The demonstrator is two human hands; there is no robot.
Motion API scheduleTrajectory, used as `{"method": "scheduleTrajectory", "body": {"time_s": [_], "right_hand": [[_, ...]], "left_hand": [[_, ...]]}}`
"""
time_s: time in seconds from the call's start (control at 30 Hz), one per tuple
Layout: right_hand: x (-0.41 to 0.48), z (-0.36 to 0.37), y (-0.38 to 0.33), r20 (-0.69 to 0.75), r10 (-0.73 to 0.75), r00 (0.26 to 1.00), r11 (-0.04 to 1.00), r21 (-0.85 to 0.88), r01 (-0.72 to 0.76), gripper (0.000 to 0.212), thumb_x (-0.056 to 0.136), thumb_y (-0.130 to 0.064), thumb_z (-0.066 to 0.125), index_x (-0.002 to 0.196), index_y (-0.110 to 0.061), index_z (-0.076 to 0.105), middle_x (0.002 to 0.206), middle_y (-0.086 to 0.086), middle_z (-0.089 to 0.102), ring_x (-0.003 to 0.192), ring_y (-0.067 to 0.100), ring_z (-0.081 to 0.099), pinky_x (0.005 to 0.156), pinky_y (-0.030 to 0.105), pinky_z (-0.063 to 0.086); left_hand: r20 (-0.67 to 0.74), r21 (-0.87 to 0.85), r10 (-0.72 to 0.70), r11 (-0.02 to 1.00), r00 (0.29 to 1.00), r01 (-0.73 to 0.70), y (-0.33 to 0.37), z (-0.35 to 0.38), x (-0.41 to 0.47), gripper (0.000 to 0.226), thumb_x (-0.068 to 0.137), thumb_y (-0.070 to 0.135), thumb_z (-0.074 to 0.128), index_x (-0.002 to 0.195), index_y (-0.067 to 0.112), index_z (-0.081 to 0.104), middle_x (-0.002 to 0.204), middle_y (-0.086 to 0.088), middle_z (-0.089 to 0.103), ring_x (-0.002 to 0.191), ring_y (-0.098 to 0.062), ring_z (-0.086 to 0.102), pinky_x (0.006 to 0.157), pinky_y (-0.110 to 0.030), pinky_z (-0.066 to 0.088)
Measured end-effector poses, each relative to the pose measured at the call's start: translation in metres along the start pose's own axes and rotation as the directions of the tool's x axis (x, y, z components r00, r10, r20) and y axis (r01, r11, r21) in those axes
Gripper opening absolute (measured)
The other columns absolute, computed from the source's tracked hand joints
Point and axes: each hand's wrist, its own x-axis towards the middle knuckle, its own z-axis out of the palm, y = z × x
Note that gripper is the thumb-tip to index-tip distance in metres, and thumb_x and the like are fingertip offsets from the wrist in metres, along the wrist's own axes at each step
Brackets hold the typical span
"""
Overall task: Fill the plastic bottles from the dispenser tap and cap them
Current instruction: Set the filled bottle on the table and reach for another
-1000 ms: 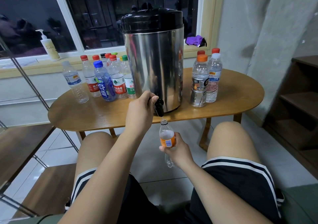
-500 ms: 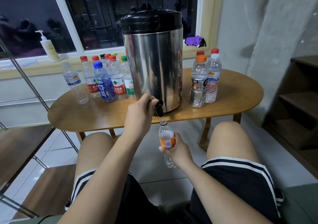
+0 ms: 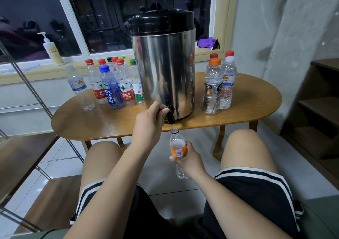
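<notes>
Gripping the dispenser [image 3: 163,64] tap [image 3: 170,115] in my curled left hand [image 3: 148,124], I clasp the uncapped bottle [image 3: 176,143], fill level unclear, in my right hand [image 3: 189,162] just under the spout.

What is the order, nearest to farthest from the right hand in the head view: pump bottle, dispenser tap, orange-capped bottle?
1. dispenser tap, just above the right hand
2. orange-capped bottle, on the table, right side
3. pump bottle, far back left

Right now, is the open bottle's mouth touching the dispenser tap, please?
Apart: the head view shows a small gap between the tap and the bottle below.
</notes>
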Motion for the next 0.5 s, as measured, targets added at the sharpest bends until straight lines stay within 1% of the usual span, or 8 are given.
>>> {"method": "scheduleTrajectory", "body": {"time_s": [0.1,0.27,0.4,0.5], "right_hand": [[0.0004,0.0007,0.0019,-0.009,-0.009,1.0,1.0,-0.007,0.009,0.064,0.088,-0.048,0.086,0.139,-0.035,0.049,0.114,-0.016,0.066,0.104,0.014,0.064,0.084,0.028,0.049],[0.0009,0.0002,0.0012,0.004,-0.008,1.0,1.0,-0.004,0.008,0.063,0.089,-0.049,0.085,0.138,-0.036,0.048,0.115,-0.015,0.065,0.104,0.013,0.063,0.084,0.029,0.049],[-0.0003,0.0006,0.0012,-0.002,-0.015,1.0,1.0,0.011,0.015,0.065,0.088,-0.049,0.086,0.139,-0.036,0.049,0.117,-0.014,0.067,0.105,0.013,0.065,0.083,0.028,0.049],[-0.0008,0.0004,0.001,-0.001,-0.02,1.0,1.0,0.006,0.02,0.065,0.088,-0.05,0.086,0.139,-0.036,0.049,0.117,-0.014,0.068,0.105,0.013,0.065,0.082,0.027,0.049]], "left_hand": [[0.003,-0.004,-0.011,1.0,1.0,0.011,0.0,0.0,-0.0003,0.02,0.112,0.035,0.06,0.093,0.034,0.053,0.066,0.01,0.061,0.066,-0.014,0.059,0.062,-0.039,0.051],[0.015,-0.005,-0.017,1.0,1.0,0.017,0.0019,-0.0011,0.0003,0.017,0.111,0.035,0.06,0.096,0.031,0.056,0.068,0.014,0.059,0.066,-0.009,0.058,0.06,-0.033,0.047],[0.022,0.003,-0.018,1.0,1.0,0.018,0.0022,-0.0019,0.0001,0.018,0.112,0.035,0.06,0.095,0.031,0.055,0.069,0.015,0.06,0.067,-0.008,0.059,0.06,-0.032,0.047],[0.022,0.003,-0.017,1.0,1.0,0.017,0.0026,-0.0023,0.0008,0.021,0.112,0.035,0.06,0.092,0.033,0.052,0.068,0.014,0.059,0.067,-0.008,0.059,0.058,-0.025,0.042]]}}
